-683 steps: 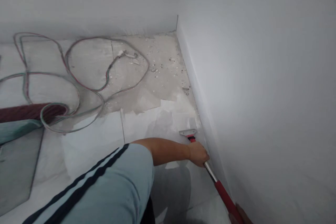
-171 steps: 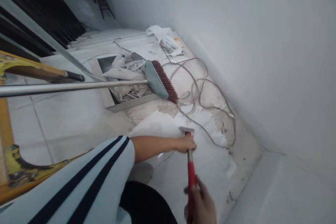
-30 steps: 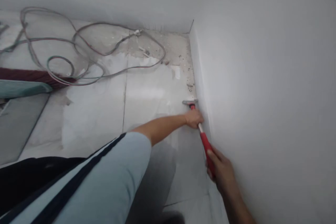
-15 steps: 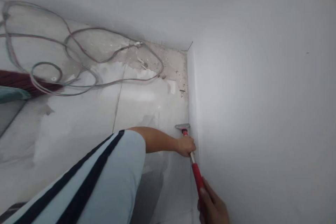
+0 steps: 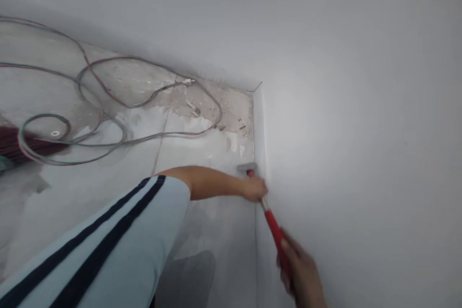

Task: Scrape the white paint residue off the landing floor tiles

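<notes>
A long-handled floor scraper (image 5: 273, 227) with a red grip and metal shaft slants down to the floor along the right wall. Its wide grey blade (image 5: 247, 167) rests at the floor close to that wall, slightly blurred. My left hand (image 5: 254, 189) is wrapped round the shaft just behind the blade. Farther back, my right hand (image 5: 298, 264) grips the red handle, its fingers closed round it. My left arm reaches across from a light blue sleeve with dark stripes.
Thin cables (image 5: 122, 142) lie in loops on the floor at the left. Loose debris (image 5: 193, 107) is scattered by the corner. Dark red broom-like bristles (image 5: 34, 147) show at the left edge. White walls (image 5: 346, 130) meet ahead.
Both hands and the scraper have moved forward along the wall toward the corner, the blade now nearer the debris. The view has shifted, so the cables sit lower.
</notes>
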Available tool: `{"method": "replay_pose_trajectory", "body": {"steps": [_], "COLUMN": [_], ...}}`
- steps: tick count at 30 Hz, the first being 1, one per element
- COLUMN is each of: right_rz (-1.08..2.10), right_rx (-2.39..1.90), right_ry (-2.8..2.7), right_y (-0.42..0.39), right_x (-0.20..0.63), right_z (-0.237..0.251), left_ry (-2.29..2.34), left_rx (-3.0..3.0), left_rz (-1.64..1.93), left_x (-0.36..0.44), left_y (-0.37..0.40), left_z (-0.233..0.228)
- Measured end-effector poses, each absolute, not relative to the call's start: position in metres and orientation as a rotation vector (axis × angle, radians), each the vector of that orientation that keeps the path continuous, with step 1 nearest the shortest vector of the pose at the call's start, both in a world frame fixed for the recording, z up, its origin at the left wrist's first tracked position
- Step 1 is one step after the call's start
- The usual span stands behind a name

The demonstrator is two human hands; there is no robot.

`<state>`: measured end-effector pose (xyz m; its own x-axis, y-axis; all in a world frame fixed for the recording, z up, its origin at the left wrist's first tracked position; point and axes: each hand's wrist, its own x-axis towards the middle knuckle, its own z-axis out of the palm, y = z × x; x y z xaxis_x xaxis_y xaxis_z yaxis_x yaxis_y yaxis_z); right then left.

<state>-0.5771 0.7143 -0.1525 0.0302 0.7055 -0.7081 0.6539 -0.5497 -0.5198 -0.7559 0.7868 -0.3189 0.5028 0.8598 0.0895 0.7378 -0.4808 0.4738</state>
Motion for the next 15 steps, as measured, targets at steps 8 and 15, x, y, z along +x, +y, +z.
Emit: {"method": "replay_pose_trajectory", "body": {"steps": [8,15], "right_rz": [1.619,1.644], "right_rx": [-2.157,-2.085], "right_ry": [-1.353,-1.428], "right_y": [0.717,0.809], "right_x": [-0.605,-0.712], "right_z": [-0.182,-0.178], "left_ry": [1.391,1.777], "left_rx": [2.255,2.080], "left_rz": [0.415,0.345], "left_x": [-0.777,-0.869], "left_y": [0.796,0.877], "left_z": [-0.329,-0.315]}}
